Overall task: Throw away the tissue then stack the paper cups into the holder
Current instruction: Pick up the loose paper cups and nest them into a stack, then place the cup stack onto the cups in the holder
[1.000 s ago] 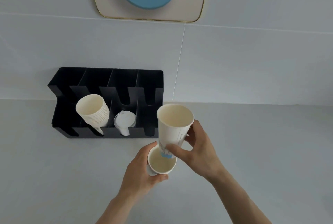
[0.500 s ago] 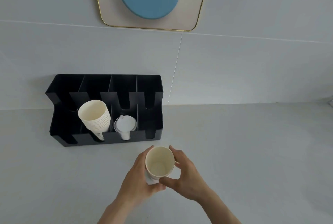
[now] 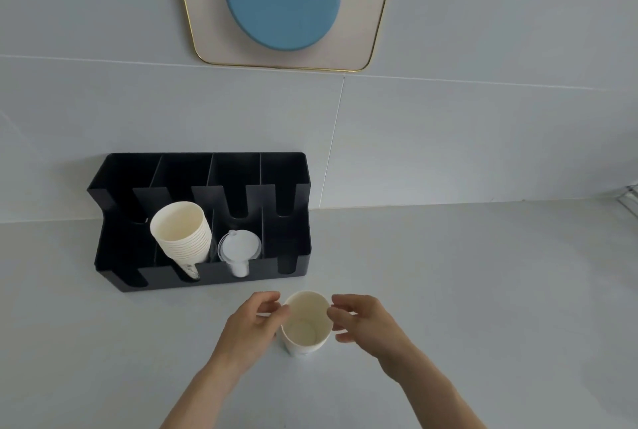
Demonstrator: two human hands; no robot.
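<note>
A: Where is the paper cup (image 3: 305, 323) at this moment?

B: It stands upright on the grey bench (image 3: 483, 290), in the lower middle of the frame, in front of the black holder (image 3: 203, 221). It may be more than one cup nested together; from above this cannot be told.

A: And the two hands?

B: The left hand (image 3: 250, 327) is at the left side of the cup and the right hand (image 3: 362, 323) at the right side. The fingers of both are apart and loosely curved around the rim. They seem to touch the rim lightly or to be just beside it, but they are not clamped on it.

A: What is in the holder?

B: A stack of paper cups (image 3: 183, 237) lies tilted in the second compartment from the left, with the open mouth toward the camera. A clear lid (image 3: 239, 249) sits in the third compartment. The other compartments look empty.

A: No tissue is visible?

B: None is seen in the frame, so probably that part is already finished. The step in hand seems to be the stacking.

A: What does the next move need?

B: One hand must close on the cup wall, lift it to the upper left, tilt it to the same angle as the stack, and push it bottom first into the open mouth. The paper is thin, so the grip should be gentle.
</note>
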